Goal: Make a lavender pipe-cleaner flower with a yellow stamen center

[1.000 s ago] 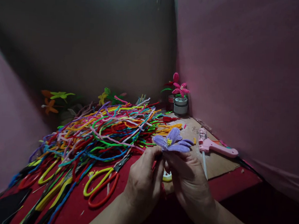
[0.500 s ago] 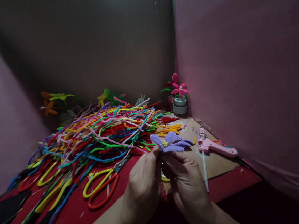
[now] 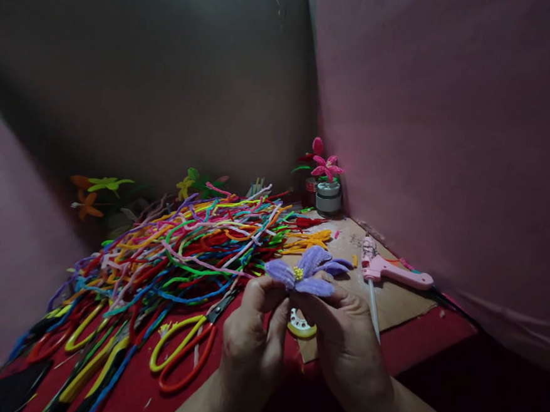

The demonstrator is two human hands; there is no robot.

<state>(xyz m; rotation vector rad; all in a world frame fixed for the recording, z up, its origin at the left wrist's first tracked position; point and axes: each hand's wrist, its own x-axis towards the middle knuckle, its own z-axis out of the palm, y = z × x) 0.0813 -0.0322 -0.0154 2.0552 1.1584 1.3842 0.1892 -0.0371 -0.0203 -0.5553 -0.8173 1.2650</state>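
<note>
Between my two hands is a purple pipe-cleaner flower (image 3: 314, 287) with a yellow centre, its petals fanned out above my fingertips. My left hand (image 3: 254, 339) pinches a petal on its left side between thumb and fingers. My right hand (image 3: 348, 336) grips the flower from below and to the right, with the thumb under the petals. The flower's underside is hidden by my fingers. Below the gap between my hands lies a round white and yellow item (image 3: 302, 326), partly covered.
A heap of colourful pipe cleaners (image 3: 197, 244) spreads at left. Scissors (image 3: 184, 350) and yellow-black pliers (image 3: 96, 369) lie in front of it. A pink glue gun (image 3: 393, 272) rests on cardboard (image 3: 404, 306) at right. Behind stands a pink flower (image 3: 327, 167) in a small pot (image 3: 328, 198).
My hands have drawn slightly apart, my left hand shifting left onto the left petal. The flower tilts more toward me, and more of the round white and yellow item shows.
</note>
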